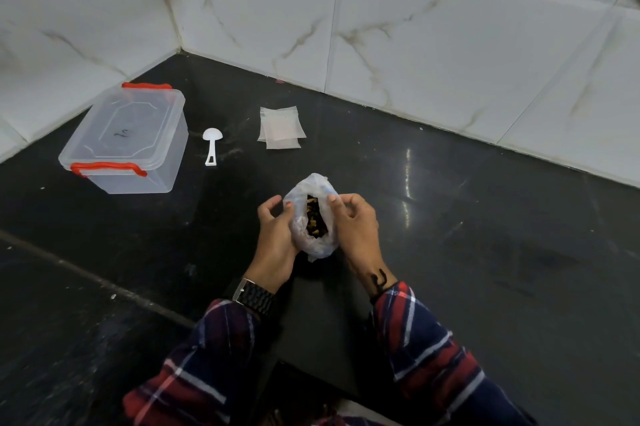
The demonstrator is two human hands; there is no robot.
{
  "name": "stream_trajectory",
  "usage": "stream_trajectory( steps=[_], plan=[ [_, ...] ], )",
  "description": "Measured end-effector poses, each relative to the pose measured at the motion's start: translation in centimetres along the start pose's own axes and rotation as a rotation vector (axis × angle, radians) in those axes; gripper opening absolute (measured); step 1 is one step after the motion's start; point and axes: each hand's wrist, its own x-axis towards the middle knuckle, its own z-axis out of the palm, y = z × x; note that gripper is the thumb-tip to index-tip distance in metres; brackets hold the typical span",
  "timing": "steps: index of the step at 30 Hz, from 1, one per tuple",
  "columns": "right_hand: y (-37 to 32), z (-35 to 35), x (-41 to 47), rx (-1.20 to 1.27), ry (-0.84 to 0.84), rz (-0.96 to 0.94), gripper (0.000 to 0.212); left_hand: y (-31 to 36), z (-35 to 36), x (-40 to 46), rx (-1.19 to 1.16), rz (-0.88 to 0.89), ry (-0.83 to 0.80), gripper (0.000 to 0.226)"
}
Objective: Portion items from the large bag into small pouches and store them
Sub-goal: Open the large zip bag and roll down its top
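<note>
A large white plastic bag (317, 185) sits on the black counter between my hands, its mouth pulled apart so that dark and yellowish pieces (314, 217) show inside. My left hand (275, 228) grips the bag's left edge. Its right edge is pinched by my right hand (353, 217) with thumb and fingers. A small stack of clear pouches (281, 127) lies flat farther back. To their left lies a white plastic scoop (211, 145).
A clear plastic box (128, 140) with red clips and its lid on stands at the back left. White marbled tile walls (415, 27) meet in a corner behind the black counter (485, 217). A seam in the counter runs across the lower left.
</note>
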Motion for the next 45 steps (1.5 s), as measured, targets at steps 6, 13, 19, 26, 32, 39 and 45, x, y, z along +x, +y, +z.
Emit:
stream_trajectory(
  steps=[6,13,19,26,32,39,45],
  plan=[
    [0.3,0.2,1.2,0.029,0.001,0.051,0.041,-0.1,-0.1,0.5,0.109,0.045,-0.052,0.042],
    [-0.4,-0.9,2.6,0.576,-0.200,0.381,0.026,0.9,-0.6,1.0,-0.087,-0.187,-0.110,0.036],
    [-0.1,-1.5,3.2,0.408,-0.284,0.335,0.040,0.1,-1.2,1.8,0.247,-0.058,-0.084,0.035],
    [0.4,-0.3,3.7,0.005,-0.239,0.184,0.034,-0.8,-0.9,3.0,0.603,0.168,-0.008,0.033],
    [0.1,0.1,4.5,0.043,-0.279,0.213,0.040,-0.2,-0.5,3.7,0.332,0.015,-0.027,0.040],
    [0.7,0.1,5.4,0.087,-0.256,0.277,0.044,-0.5,-0.4,4.9,0.369,0.128,0.072,0.025],
    [0.7,-1.7,3.8,-0.248,-0.319,-0.168,0.056,-0.8,-1.1,3.1,0.693,0.406,-0.043,0.024]
  ],
)
